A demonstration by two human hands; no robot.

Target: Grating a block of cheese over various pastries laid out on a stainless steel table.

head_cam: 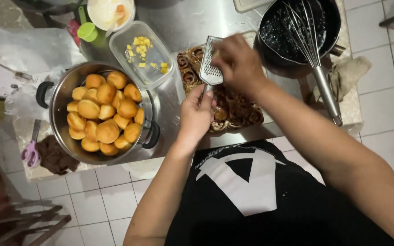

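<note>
A small metal grater (211, 61) sits tilted over a tray of cinnamon rolls (233, 109) at the middle of the steel table (197, 20). The left hand (196, 114) is closed round the grater's handle from 6 o'clock, and the right hand (238, 64) is curled against the grater's face at 3 o'clock, fingers bunched on something too hidden to tell. The rolls are brown and glazed, packed side by side in the tray. At 11 o'clock from the grater lies a clear plastic box (142, 54) with a scatter of yellow cubes in it. At 9 o'clock stands a big steel pot (60, 102) with black handles, heaped with golden round buns (106, 111). At 2 o'clock a dark saucepan (334, 20) holds dark glossy liquid and a wire whisk (308, 41), whose handle sticks out toward 4 o'clock. At 12 o'clock, far back, a white bowl (110, 11) stands beside a green cup (87, 32). Purple-handled scissors (31, 150) lie at the table's 8 o'clock edge.
</note>
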